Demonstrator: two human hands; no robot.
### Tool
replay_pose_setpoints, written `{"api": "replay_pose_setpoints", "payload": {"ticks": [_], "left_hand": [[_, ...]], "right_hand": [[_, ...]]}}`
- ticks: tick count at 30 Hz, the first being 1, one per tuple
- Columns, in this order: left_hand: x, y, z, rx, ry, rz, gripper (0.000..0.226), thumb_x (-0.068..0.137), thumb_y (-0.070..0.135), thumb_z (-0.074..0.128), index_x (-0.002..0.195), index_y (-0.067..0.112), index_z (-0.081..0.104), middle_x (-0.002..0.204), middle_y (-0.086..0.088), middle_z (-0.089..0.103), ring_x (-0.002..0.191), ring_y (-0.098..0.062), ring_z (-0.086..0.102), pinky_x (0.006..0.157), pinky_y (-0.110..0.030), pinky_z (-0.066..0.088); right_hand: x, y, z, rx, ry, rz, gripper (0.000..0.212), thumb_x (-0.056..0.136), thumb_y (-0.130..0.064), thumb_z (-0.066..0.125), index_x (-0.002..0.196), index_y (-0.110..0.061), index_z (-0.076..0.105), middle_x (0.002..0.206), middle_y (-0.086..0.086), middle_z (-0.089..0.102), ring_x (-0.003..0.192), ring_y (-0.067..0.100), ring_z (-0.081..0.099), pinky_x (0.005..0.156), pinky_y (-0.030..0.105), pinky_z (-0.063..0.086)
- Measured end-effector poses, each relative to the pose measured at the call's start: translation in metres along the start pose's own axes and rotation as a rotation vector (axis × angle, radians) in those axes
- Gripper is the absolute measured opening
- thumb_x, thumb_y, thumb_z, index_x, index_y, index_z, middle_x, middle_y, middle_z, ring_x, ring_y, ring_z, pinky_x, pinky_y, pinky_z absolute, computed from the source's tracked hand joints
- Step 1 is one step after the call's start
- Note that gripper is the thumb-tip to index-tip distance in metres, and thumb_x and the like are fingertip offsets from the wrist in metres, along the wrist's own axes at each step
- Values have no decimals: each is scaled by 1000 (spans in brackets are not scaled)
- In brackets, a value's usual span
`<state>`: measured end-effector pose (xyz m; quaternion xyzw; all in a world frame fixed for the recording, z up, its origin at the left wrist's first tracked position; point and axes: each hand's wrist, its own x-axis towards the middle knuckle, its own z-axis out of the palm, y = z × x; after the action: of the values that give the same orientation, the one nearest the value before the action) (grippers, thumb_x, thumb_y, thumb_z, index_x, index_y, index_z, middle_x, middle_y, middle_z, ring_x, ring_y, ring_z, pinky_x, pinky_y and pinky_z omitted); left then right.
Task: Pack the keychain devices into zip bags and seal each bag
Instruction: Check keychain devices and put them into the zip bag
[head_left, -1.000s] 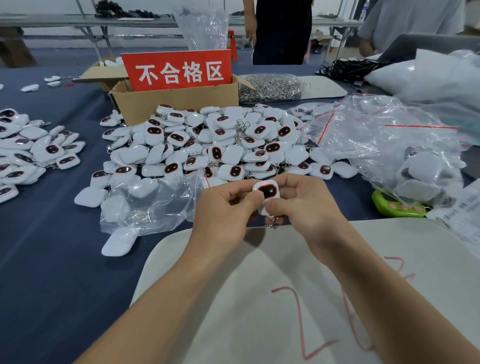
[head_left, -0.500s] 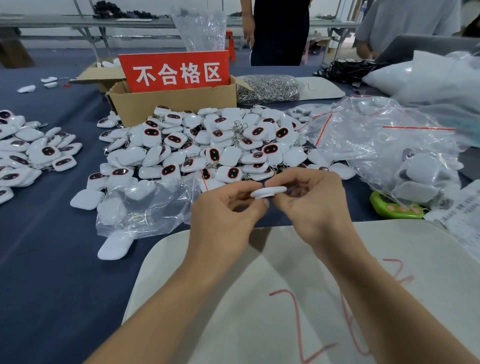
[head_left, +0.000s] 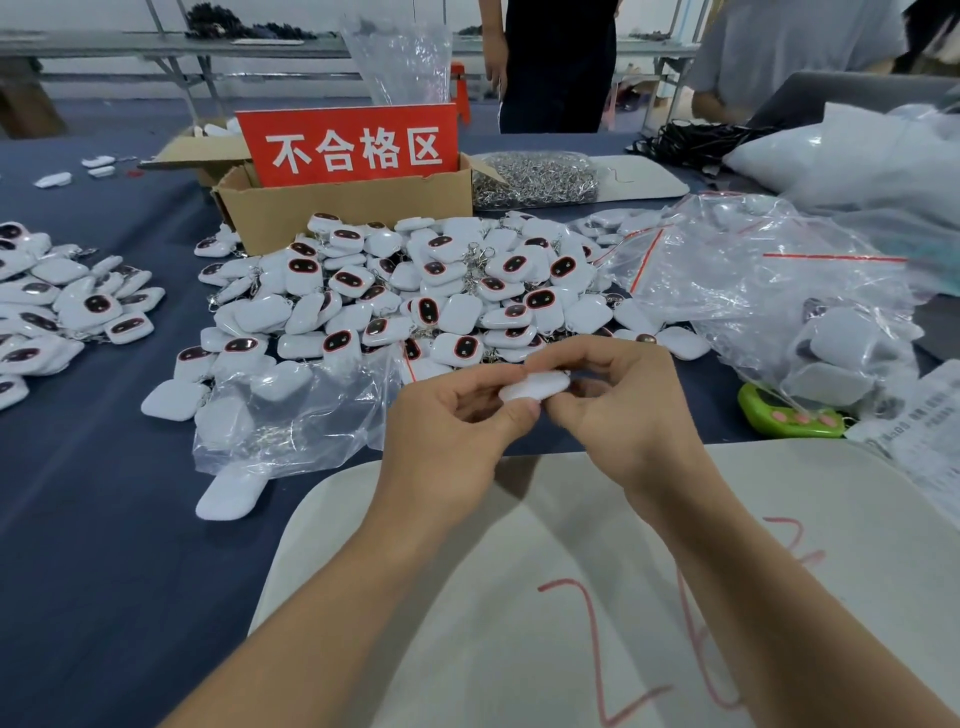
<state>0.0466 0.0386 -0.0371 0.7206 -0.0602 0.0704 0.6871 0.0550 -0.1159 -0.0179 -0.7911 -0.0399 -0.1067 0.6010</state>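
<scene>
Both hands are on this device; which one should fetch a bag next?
Left, probably. The left hand sits right beside the clear bag, while the right hand can hold the keychain device in its grip alone.

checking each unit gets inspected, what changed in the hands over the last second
The keychain device was flipped: dark screen facing the camera a second ago, then edge-on, now plain white side up. The left hand and right hand kept pinching it. The device pile, zip bags and cardboard box stayed put.
</scene>
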Motion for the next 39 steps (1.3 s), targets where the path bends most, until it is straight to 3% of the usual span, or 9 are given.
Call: {"api": "replay_pose_setpoints", "payload": {"ticks": [5,9,13,20,25,30,32,35,39], "left_hand": [[1,0,-4,26,78,37,50,79,-13,71,108,27,77,101,14,79,96,-6,75,81,-21,58],[-3,2,-3,79,85,82,51,80,-1,75,111,39,73,104,21,77,98,-2,74,83,-20,59],[-2,4,-1,12,29,19,26,83,20,76,101,38,81,89,10,80,84,-8,76,75,-23,61],[-1,7,-4,92,3,64,32,82,25,73,87,57,77,87,14,79,83,-7,74,84,-32,62],[-1,9,-3,-67,68,-61,25,90,12,71,87,33,84,78,-1,79,67,-17,74,64,-27,60],[-6,13,-1,-108,123,-119,24,100,22,62,84,17,80,59,-16,66,47,-22,61,46,-28,50],[-7,15,-1,-100,150,-88,28,104,23,58,88,18,79,59,-13,66,47,-23,61,47,-29,50],[-11,16,-7,281,246,247,20,100,29,61,117,30,72,68,3,68,58,-14,64,61,-23,52],[-5,21,-29,884,314,537,76,70,18,63,146,20,55,119,6,68,110,-15,57,99,-19,39]], "right_hand": [[2,-3,-9,382,-207,243,40,86,16,63,110,-13,77,95,8,79,76,18,67,72,23,57],[1,-3,-7,391,-164,241,19,89,7,68,103,-2,77,80,14,75,66,20,64,63,24,55],[1,-3,-7,310,-134,188,27,87,9,69,81,-14,82,71,14,73,62,18,62,61,23,55],[1,-3,-7,263,-134,175,24,83,9,71,81,-12,82,65,17,71,60,18,60,59,21,52],[-1,-4,-1,134,-29,-31,34,78,4,74,93,-25,81,80,-7,77,69,13,66,69,18,53],[-3,-5,2,-83,-200,-117,39,68,-17,75,101,-38,82,97,-9,79,89,30,71,81,48,59],[-2,-3,4,7,-158,-81,27,72,-25,77,95,-38,83,86,-9,80,83,18,75,79,39,62],[1,-1,4,49,-38,15,13,78,-47,74,81,-37,82,62,2,70,57,6,61,58,21,51],[5,1,-3,40,71,162,27,98,-25,67,76,-14,77,65,16,71,47,2,57,46,15,43]]}}
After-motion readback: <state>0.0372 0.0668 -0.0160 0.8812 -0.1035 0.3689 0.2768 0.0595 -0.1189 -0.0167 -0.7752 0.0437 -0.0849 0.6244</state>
